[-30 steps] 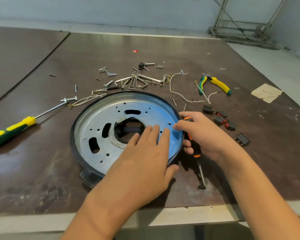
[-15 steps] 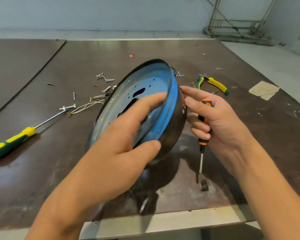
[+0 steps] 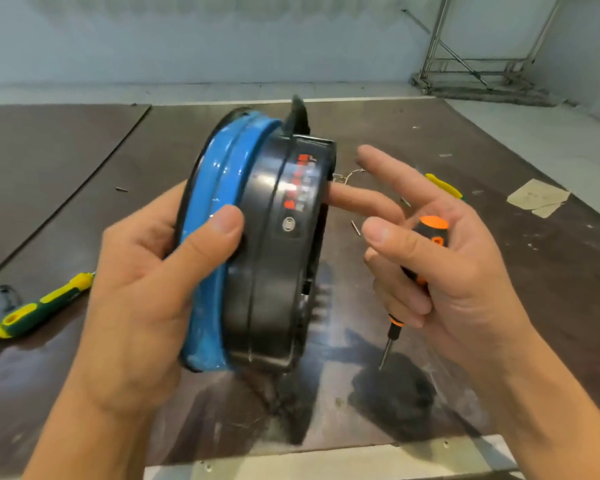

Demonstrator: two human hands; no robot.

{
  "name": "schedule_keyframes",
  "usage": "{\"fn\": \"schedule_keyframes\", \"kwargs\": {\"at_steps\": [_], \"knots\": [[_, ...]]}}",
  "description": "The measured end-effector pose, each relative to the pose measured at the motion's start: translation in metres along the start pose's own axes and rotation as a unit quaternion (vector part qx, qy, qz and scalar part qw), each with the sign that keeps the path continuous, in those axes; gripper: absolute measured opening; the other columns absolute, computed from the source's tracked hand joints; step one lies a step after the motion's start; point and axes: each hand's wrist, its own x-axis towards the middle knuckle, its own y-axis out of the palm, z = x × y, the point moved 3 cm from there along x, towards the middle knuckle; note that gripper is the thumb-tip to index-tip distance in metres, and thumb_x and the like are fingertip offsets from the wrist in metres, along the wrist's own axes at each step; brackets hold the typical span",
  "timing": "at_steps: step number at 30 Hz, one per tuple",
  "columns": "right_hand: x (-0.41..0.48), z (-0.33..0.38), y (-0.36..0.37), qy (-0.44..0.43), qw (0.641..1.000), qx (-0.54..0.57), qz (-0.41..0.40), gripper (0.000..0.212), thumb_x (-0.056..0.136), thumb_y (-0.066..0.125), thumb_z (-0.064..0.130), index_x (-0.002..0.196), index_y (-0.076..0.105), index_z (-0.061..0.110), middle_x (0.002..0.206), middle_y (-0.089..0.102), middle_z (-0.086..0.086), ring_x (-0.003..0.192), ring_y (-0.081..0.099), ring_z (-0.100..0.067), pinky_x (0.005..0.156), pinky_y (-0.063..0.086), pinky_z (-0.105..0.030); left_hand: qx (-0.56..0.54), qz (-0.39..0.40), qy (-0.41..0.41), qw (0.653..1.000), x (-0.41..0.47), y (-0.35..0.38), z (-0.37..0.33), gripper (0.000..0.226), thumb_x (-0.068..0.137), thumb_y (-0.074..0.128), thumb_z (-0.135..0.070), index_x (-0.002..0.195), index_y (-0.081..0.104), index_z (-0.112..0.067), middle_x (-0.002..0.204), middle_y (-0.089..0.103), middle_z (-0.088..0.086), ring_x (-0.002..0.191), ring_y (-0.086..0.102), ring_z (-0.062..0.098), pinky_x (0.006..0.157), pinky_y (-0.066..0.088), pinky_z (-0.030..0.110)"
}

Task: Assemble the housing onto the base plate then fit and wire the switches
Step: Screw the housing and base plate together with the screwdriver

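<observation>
The left hand (image 3: 146,292) grips the round black housing (image 3: 274,271) with the blue rim, held up on its edge over the counter (image 3: 551,306). Its flat faces are turned away, and the red writing is too blurry to read. The right hand (image 3: 465,282) curls its lower fingers round an orange screwdriver (image 3: 430,233), and one straight fingertip hides behind the housing.

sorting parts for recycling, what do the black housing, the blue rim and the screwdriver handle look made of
Black housing: likely moulded plastic, semi-gloss, with soft highlights and a printed label.
Blue rim: glossy and slightly wrinkled, perhaps a protective film over metal; cannot be sure.
Screwdriver handle: black and orange, matte, probably plastic with rubbery grip.
</observation>
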Motion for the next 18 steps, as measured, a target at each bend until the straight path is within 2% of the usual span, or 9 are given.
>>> {"fn": "schedule_keyframes", "kwargs": {"at_steps": [1, 4, 5, 7, 9, 12, 18], "knots": [[0.0, 0.001, 0.001, -0.005, 1.0, -0.019, 0.006, 0.059, 0.09, 0.054, 0.003, 0.147, 0.043, 0.012, 0.128, 0.067, -0.012, 0.03, 0.028, -0.003, 0.036, 0.029, -0.013, -0.035, -0.008, -0.011, 0.999, 0.001, -0.002, 0.004, 0.027, 0.092, 0.061, -0.027, 0.114, 0.069, -0.013, 0.095, 0.073, 0.011, 0.083, 0.07, 0.028, 0.072, 0.061, 0.044], [-0.002, 0.002, 0.004, -0.018, 0.996, -0.083, 0.016, 0.055, 0.089, 0.057, 0.004, 0.143, 0.048, 0.011, 0.126, 0.069, -0.009, 0.033, 0.035, 0.002, 0.036, 0.033, -0.015, -0.109, -0.058, -0.044, 0.991, 0.003, -0.01, 0.018, 0.028, 0.09, 0.06, -0.024, 0.112, 0.068, -0.009, 0.096, 0.073, 0.011, 0.085, 0.067, 0.032, 0.078, 0.058, 0.044], [-0.003, 0.002, 0.005, -0.025, 0.994, -0.103, 0.019, 0.053, 0.089, 0.059, 0.005, 0.141, 0.05, 0.01, 0.125, 0.069, -0.009, 0.036, 0.044, 0.003, 0.041, 0.038, -0.01, -0.111, -0.069, -0.046, 0.99, 0.003, -0.012, 0.022, 0.027, 0.089, 0.061, -0.024, 0.111, 0.068, -0.009, 0.095, 0.072, 0.012, 0.084, 0.067, 0.031, 0.076, 0.058, 0.042], [-0.004, 0.001, 0.01, -0.031, 0.991, -0.123, 0.037, 0.053, 0.088, 0.062, 0.007, 0.14, 0.05, 0.007, 0.125, 0.069, -0.011, 0.055, 0.06, 0.013, 0.053, 0.042, -0.001, -0.116, -0.081, -0.045, 0.989, 0.003, -0.015, 0.025, 0.026, 0.089, 0.06, -0.024, 0.108, 0.068, -0.009, 0.092, 0.072, 0.011, 0.079, 0.068, 0.028, 0.071, 0.059, 0.035], [-0.004, -0.001, 0.011, -0.023, 0.991, -0.119, 0.052, 0.055, 0.088, 0.062, 0.008, 0.141, 0.049, 0.005, 0.126, 0.068, -0.012, 0.064, 0.061, 0.018, 0.057, 0.042, 0.002, -0.122, -0.089, -0.048, 0.987, 0.003, -0.016, 0.025, 0.025, 0.09, 0.057, -0.024, 0.107, 0.068, -0.009, 0.089, 0.073, 0.009, 0.074, 0.069, 0.022, 0.066, 0.059, 0.031], [-0.004, -0.003, 0.011, -0.012, 0.99, -0.13, 0.052, 0.053, 0.088, 0.062, 0.005, 0.14, 0.05, 0.005, 0.125, 0.069, -0.012, 0.065, 0.06, 0.02, 0.057, 0.041, 0.003, -0.12, -0.098, -0.051, 0.987, 0.004, -0.015, 0.024, 0.028, 0.085, 0.06, -0.028, 0.105, 0.067, -0.009, 0.086, 0.072, 0.008, 0.071, 0.069, 0.02, 0.061, 0.058, 0.028], [-0.005, -0.002, 0.015, -0.021, 0.985, -0.169, 0.031, 0.055, 0.091, 0.062, 0.007, 0.144, 0.049, 0.015, 0.124, 0.07, -0.004, 0.065, 0.059, 0.021, 0.057, 0.038, 0.004, -0.108, -0.063, -0.042, 0.991, 0.001, -0.003, 0.02, 0.023, 0.086, 0.058, -0.024, 0.103, 0.071, -0.014, 0.092, 0.072, 0.011, 0.077, 0.069, 0.022, 0.065, 0.059, 0.032]]}}
